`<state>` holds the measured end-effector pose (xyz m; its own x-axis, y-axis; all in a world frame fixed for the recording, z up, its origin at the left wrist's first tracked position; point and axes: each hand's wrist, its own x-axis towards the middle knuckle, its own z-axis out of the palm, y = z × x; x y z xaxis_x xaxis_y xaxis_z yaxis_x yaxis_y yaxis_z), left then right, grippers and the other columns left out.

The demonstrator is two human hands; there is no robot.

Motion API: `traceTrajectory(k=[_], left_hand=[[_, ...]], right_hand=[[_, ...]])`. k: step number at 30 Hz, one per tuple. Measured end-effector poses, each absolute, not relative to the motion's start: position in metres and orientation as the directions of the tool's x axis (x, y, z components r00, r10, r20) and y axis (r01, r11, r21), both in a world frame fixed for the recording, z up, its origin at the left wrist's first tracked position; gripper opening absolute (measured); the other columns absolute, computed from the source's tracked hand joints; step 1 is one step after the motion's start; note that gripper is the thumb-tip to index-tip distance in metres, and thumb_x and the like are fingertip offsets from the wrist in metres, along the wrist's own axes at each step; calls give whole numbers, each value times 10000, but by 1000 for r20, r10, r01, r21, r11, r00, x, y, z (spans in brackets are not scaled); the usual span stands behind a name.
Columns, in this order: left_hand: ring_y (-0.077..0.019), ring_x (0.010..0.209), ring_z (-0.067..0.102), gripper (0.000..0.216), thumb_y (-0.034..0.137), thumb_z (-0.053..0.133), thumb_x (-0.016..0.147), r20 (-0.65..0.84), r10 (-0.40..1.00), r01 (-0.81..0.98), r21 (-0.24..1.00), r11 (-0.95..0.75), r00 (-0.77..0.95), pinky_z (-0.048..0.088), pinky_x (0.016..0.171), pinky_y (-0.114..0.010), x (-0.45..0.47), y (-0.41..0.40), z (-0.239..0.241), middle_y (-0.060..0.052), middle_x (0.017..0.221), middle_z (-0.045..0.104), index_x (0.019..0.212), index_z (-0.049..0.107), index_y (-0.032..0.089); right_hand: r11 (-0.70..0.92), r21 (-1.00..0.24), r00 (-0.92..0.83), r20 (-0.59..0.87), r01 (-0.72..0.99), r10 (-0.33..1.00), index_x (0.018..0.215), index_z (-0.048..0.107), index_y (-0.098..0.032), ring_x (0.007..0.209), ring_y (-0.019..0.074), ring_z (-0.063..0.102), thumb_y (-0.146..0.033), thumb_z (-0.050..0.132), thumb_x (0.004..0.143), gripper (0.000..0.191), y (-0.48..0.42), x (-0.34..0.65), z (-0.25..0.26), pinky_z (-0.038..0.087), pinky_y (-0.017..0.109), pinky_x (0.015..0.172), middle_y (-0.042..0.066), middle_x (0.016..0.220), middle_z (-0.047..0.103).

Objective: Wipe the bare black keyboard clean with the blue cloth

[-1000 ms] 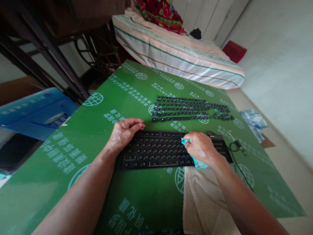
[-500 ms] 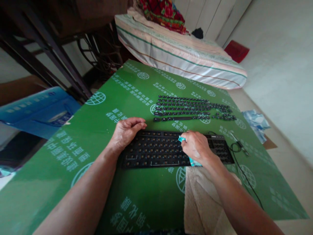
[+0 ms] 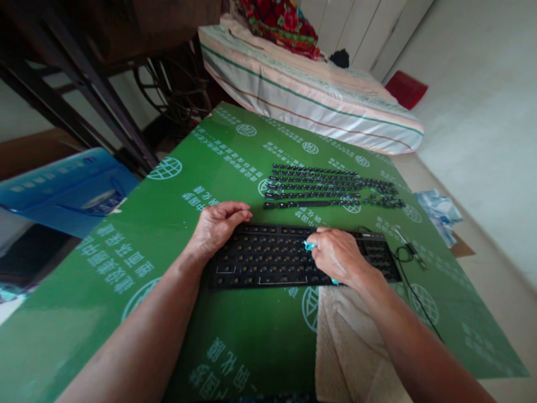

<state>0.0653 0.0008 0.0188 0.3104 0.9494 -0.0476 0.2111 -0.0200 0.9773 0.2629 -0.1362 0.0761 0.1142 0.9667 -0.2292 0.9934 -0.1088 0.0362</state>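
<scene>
Since half a second ago the right hand (image 3: 338,256) has slid a little towards the left hand (image 3: 218,224), carrying the tip of its teal tool (image 3: 309,245) along the stripped keyboard (image 3: 260,260). The keyboard itself and the left hand have not shifted.

The right hand is closed around the teal tool. Only the tip shows past the fingers, with a sliver below the heel of the palm, so I cannot tell whether it is a brush or a wipe. The tip sits on the bare switch field, near the middle of the upper rows. The left hand is curled over the keyboard's far left corner and pins it against the green board (image 3: 168,224).

Judging by this, the work in hand is a cleaning pass over the exposed switches, row by row. Any further stroke calls for light pressure, the tip kept between the switch stems, and the left hand's hold kept firm.

Beyond both hands the removed keycaps (image 3: 319,187) lie in rows. The cable (image 3: 413,291) trails off past the right wrist, and a beige towel (image 3: 344,336) lies under the right forearm.
</scene>
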Motion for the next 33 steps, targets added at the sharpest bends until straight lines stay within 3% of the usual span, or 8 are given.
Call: traceTrajectory(k=[14,33], left_hand=[[-164,702,654,224,384,678,639,-19,944,181,983,-43,330,507,689,-270,64,6,8,9,724,723,802,703,232],[-156,704,663,245,385,672,657,1,938,174,983,-66,347,507,676,-248,64,5,9,-2,733,729,830,710,216]], right_hand=[[-237,-9,232,-189,971,954,899,711,-207,907,204,644,-179,475,810,254,-128,257,72,416,266,732,75,960,710],[-242,-51,228,-189,969,955,769,703,-215,839,208,651,-186,472,765,233,-120,247,71,366,269,632,79,872,726]])
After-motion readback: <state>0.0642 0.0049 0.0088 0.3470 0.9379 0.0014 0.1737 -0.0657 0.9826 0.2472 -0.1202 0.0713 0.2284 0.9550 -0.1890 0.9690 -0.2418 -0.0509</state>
